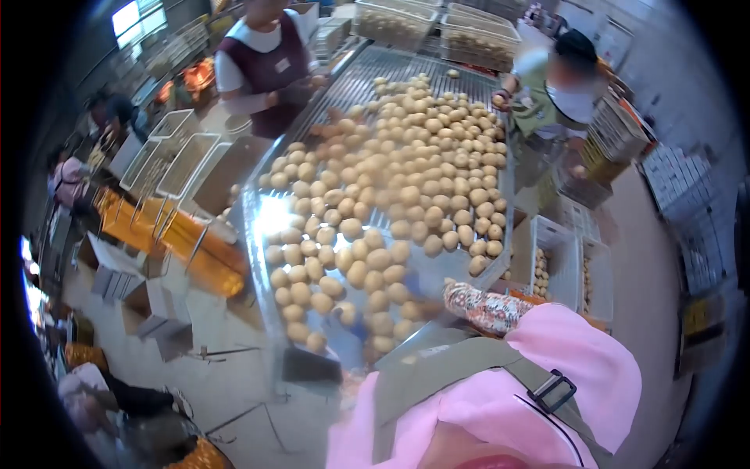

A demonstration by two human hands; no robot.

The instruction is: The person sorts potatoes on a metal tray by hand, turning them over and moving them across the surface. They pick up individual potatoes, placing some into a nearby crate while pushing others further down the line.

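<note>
Many round tan potatoes (375,258) lie spread over a sloping metal sorting table (262,234) in front of me. My left hand (358,327), in a blue glove, is low among the potatoes at the near end, right beside one of them. It is smeared by motion, so its fingers do not show clearly. My right hand (422,286), also blue-gloved and blurred, reaches in from the right over the near potatoes. A floral sleeve cover (484,306) covers that forearm. I cannot tell whether either hand holds a potato.
One person (269,70) stands at the table's far left, another (551,98) at its right side. White crates (555,242) with potatoes stand right of the table, more crates (394,23) at its far end. Orange net sacks (172,234) and cardboard boxes (156,313) are on the left.
</note>
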